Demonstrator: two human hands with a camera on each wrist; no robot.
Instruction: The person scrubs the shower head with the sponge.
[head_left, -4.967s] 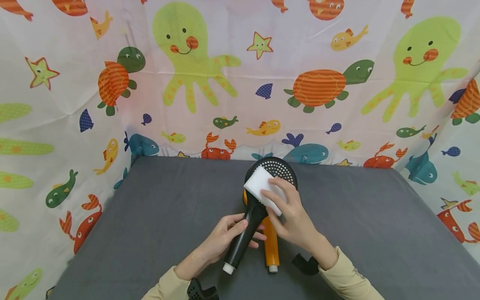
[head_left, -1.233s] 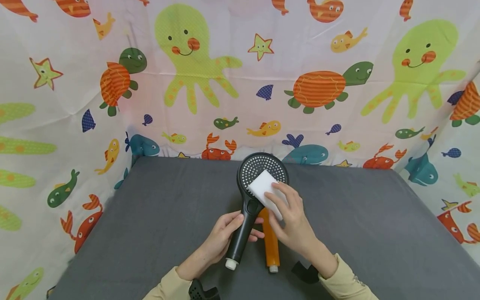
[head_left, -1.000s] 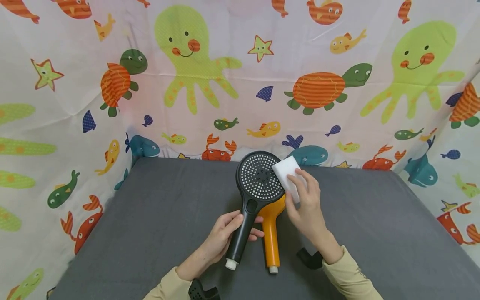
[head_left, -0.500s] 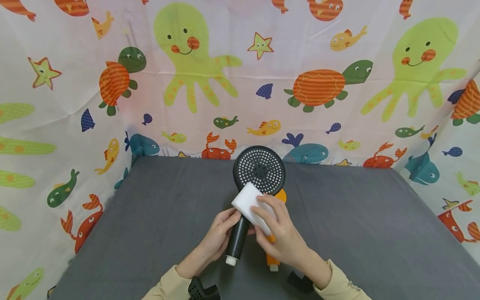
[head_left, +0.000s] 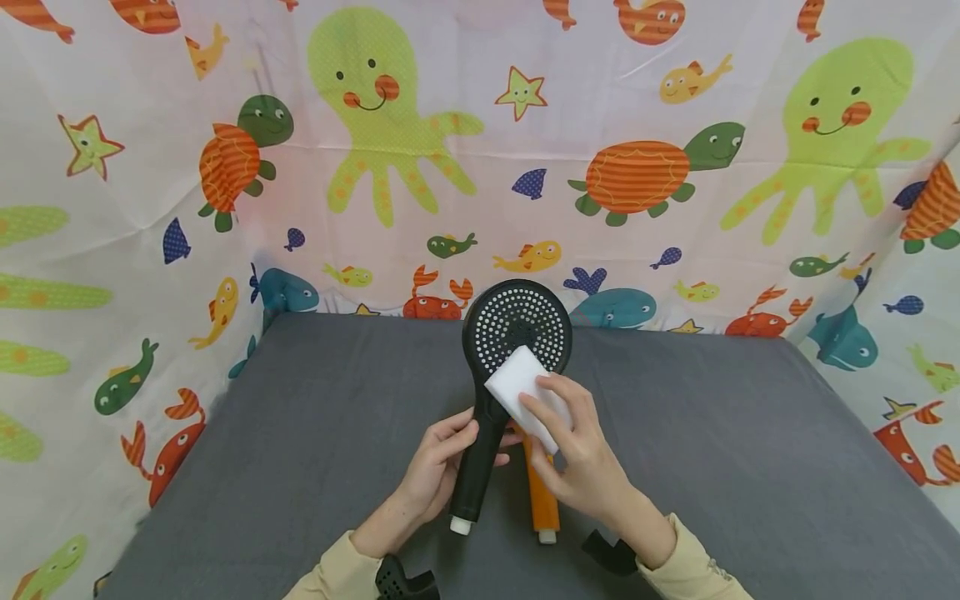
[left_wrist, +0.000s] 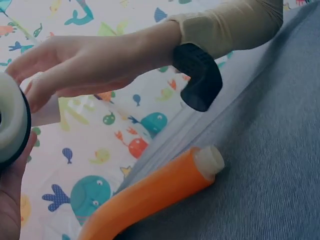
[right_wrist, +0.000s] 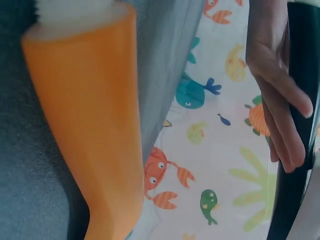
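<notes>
A black shower head with a round dotted face is held up at mid-table in the head view, its handle slanting down to a white end. My left hand grips that handle near its top, thumb in front and fingers behind. My right hand pinches a white sponge against the lower part of the face, over the neck. Behind them lies an orange shower head; its head is hidden, and its handle shows large in the left wrist view.
A dark grey cloth covers the table. A white curtain printed with sea animals encloses the back and sides. Black wrist mounts sit on both forearms near the cream sleeves.
The sponge has passed from the face's right edge down over the neck, then back up onto the lower face. My left hand has raised the black shower head slightly.
</notes>
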